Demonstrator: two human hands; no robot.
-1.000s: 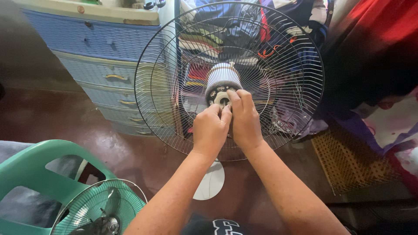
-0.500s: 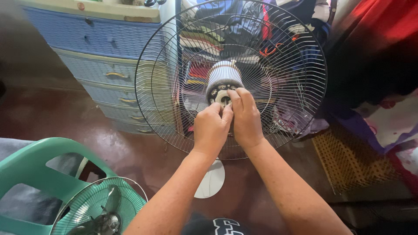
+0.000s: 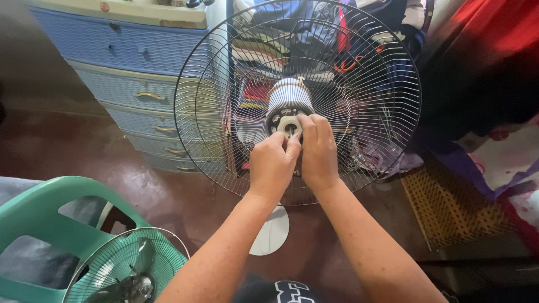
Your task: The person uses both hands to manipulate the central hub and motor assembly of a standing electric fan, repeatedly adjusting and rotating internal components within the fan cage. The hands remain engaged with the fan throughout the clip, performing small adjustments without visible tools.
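While both arms reach forward | left hand (image 3: pixel 273 165), right hand (image 3: pixel 318 148) pinch motor hub (image 3: pixel 289 124)

At centre frame we see a silver-grey wire fan guard (image 3: pixel 359 62) around a white motor housing (image 3: pixel 289 101). At upper left stands a pale blue drawer chest (image 3: pixel 135 67) with yellowish handles. At lower left sit a mint-green chair (image 3: pixel 50 216) and a green fan grille (image 3: pixel 112 264). The floor (image 3: pixel 73 151) is reddish brown.
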